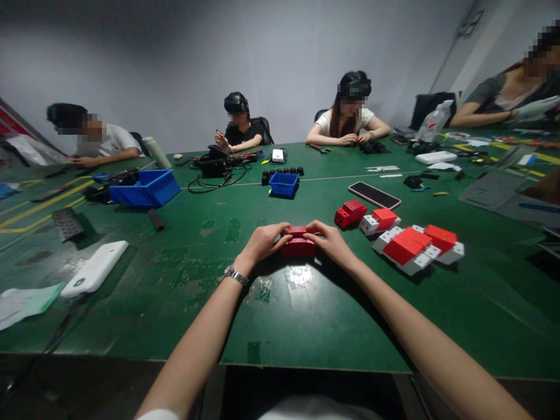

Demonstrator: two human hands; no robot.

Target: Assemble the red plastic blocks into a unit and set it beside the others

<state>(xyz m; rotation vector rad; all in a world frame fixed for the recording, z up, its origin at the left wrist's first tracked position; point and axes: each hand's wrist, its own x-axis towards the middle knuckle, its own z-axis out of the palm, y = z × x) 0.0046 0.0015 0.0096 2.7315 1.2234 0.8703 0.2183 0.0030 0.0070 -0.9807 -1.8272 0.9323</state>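
On the green table in front of me stands a red plastic block with a stepped top, shaped like a circuit-breaker module. My left hand grips its left side, thumb and fingers closed at the raised upper part. From the other side my right hand pinches the same raised part. The fingers partly cover the block, so its finer details are hidden. To the right of my right hand lie another red module, a red-and-white module and a larger red-and-white group.
A smartphone lies behind the modules. Further back are a small blue bin and black parts; a larger blue bin is at left. A white power bank lies near left. Several people sit around the table.
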